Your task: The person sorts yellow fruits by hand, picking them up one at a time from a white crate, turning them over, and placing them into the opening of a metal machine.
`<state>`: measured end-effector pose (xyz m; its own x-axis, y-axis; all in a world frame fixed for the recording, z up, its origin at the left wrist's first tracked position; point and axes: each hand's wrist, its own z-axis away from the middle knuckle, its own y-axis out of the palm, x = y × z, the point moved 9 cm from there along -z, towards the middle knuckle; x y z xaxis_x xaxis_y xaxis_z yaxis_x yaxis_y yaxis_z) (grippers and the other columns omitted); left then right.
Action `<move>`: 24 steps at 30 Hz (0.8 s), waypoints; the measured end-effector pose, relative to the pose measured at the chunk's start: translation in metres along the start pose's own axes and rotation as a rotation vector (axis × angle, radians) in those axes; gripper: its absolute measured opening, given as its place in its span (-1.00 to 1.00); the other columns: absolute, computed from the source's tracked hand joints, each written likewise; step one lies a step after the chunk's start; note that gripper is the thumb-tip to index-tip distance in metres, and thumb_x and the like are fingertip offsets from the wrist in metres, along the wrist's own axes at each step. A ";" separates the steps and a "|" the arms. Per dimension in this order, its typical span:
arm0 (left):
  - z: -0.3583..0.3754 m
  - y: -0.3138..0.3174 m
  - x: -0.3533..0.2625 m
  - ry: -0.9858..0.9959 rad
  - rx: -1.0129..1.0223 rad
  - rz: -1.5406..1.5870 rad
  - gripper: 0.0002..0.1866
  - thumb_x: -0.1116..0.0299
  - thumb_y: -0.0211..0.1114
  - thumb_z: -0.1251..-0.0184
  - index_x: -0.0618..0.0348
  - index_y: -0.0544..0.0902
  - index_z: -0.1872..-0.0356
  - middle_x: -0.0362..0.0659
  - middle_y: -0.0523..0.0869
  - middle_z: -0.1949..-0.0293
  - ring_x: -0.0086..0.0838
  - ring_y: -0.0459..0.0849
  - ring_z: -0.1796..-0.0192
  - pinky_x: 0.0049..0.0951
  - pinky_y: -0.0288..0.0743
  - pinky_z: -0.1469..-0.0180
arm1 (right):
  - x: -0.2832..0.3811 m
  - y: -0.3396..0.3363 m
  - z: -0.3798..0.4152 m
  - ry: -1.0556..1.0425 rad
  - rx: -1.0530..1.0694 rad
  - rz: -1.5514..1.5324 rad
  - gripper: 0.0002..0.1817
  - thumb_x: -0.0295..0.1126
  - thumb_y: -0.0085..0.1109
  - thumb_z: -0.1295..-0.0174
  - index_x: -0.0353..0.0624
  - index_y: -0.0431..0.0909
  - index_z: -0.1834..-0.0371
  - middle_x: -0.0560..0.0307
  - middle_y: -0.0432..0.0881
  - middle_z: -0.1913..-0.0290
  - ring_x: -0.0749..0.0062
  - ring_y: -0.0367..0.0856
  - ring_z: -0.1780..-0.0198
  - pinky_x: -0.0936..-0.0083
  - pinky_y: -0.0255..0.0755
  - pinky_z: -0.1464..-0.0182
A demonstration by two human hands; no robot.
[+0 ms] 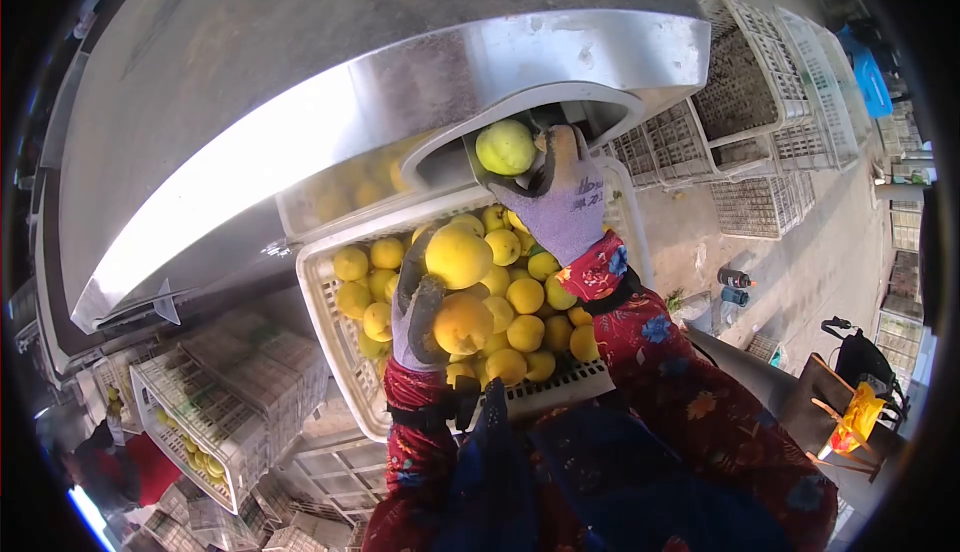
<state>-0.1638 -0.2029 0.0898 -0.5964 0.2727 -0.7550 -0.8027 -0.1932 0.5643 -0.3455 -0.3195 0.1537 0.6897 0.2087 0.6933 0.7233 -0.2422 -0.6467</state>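
My right hand [568, 197], in a light purple glove with dark fingers, grips a greenish-yellow round fruit [505, 148] at the opening [622, 104] of a metal-edged machine. My left hand [415, 317], gloved alike, is closed about two larger-looking yellow fruits, an upper one [458, 257] and a lower, more orange one [463, 324]. Both are held above a white plastic crate [345, 377] with several yellow fruits [525, 296] in it. The fruit's exact kind cannot be told. Some of my right fingers are hidden behind the fruit and the opening's rim.
The machine's shiny metal edge [410, 92] curves across in front of me. Stacked crates [745, 82] stand at the right, and another crate with fruit [235, 492] lies at the lower left. A small chair [830, 412] with a yellow bag [858, 420] is at the far right.
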 end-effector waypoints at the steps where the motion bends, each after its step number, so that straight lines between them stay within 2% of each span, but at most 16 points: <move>1: 0.000 -0.002 0.000 0.006 -0.003 0.007 -0.26 0.13 0.28 -0.33 0.24 0.28 -0.47 0.04 0.54 -0.24 -0.19 0.67 -0.11 -0.26 0.67 -0.05 | 0.001 0.000 0.000 -0.008 0.002 0.003 -0.27 -0.14 0.64 0.12 -0.24 0.38 -0.01 -0.15 0.59 0.14 -0.09 0.64 0.13 0.18 0.54 0.09; 5: 0.007 -0.005 -0.001 -0.013 0.016 -0.002 -0.25 0.11 0.28 -0.32 0.25 0.29 -0.46 0.06 0.57 -0.22 -0.19 0.70 -0.04 -0.26 0.66 -0.04 | 0.010 -0.005 0.002 -0.031 -0.069 -0.070 -0.30 -0.13 0.62 0.09 -0.26 0.40 0.01 -0.16 0.57 0.12 -0.09 0.63 0.13 0.16 0.53 0.11; 8: 0.009 -0.009 -0.001 0.012 0.014 -0.018 -0.25 0.10 0.28 -0.32 0.25 0.29 -0.46 0.08 0.57 -0.22 -0.19 0.71 -0.02 -0.26 0.66 -0.03 | 0.028 -0.002 0.002 -0.133 -0.097 0.096 -0.33 -0.15 0.58 0.03 -0.27 0.39 -0.01 -0.22 0.55 0.09 -0.16 0.59 0.10 0.10 0.52 0.12; 11: 0.013 -0.008 -0.005 0.016 -0.010 -0.029 -0.25 0.09 0.28 -0.33 0.26 0.29 -0.45 0.10 0.56 -0.24 -0.19 0.70 -0.04 -0.24 0.66 -0.03 | 0.022 0.001 0.004 -0.079 -0.098 0.144 -0.35 -0.15 0.54 -0.03 -0.29 0.37 -0.02 -0.26 0.54 0.09 -0.24 0.55 0.06 0.02 0.49 0.08; 14: 0.016 -0.014 -0.003 0.011 -0.020 -0.029 -0.24 0.09 0.28 -0.32 0.27 0.29 -0.45 0.11 0.55 -0.25 -0.18 0.69 -0.07 -0.23 0.66 -0.04 | 0.018 0.006 0.004 -0.034 -0.053 0.046 -0.35 -0.17 0.52 -0.04 -0.31 0.35 -0.02 -0.29 0.53 0.08 -0.30 0.51 0.04 -0.05 0.45 0.04; 17: 0.017 -0.014 -0.004 0.022 -0.023 -0.028 -0.23 0.08 0.28 -0.31 0.28 0.28 -0.46 0.12 0.54 -0.26 -0.16 0.67 -0.10 -0.22 0.66 -0.04 | 0.021 0.008 0.000 -0.012 -0.091 0.113 -0.37 -0.22 0.52 -0.05 -0.32 0.34 -0.01 -0.31 0.55 0.09 -0.31 0.51 0.03 -0.07 0.44 0.05; 20: 0.017 -0.017 -0.004 0.022 -0.030 -0.032 -0.23 0.07 0.27 -0.33 0.28 0.27 -0.46 0.13 0.54 -0.26 -0.14 0.67 -0.11 -0.22 0.66 -0.05 | 0.017 0.018 -0.010 -0.029 -0.087 0.096 -0.31 -0.20 0.45 -0.09 -0.35 0.28 -0.14 -0.53 0.45 -0.01 -0.47 0.44 -0.10 -0.18 0.45 -0.07; 24: 0.018 -0.023 0.002 0.011 -0.052 -0.117 -0.26 0.09 0.22 -0.37 0.28 0.26 -0.47 0.14 0.54 -0.25 -0.14 0.68 -0.10 -0.20 0.66 -0.08 | 0.033 -0.012 -0.026 -0.102 -0.098 -0.029 -0.32 -0.21 0.44 -0.09 -0.33 0.30 -0.15 -0.45 0.50 0.02 -0.42 0.48 -0.03 -0.15 0.43 -0.04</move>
<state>-0.1469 -0.1812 0.0811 -0.4985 0.2857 -0.8185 -0.8659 -0.2094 0.4543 -0.3318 -0.3341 0.1927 0.6719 0.3106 0.6723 0.7398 -0.3252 -0.5891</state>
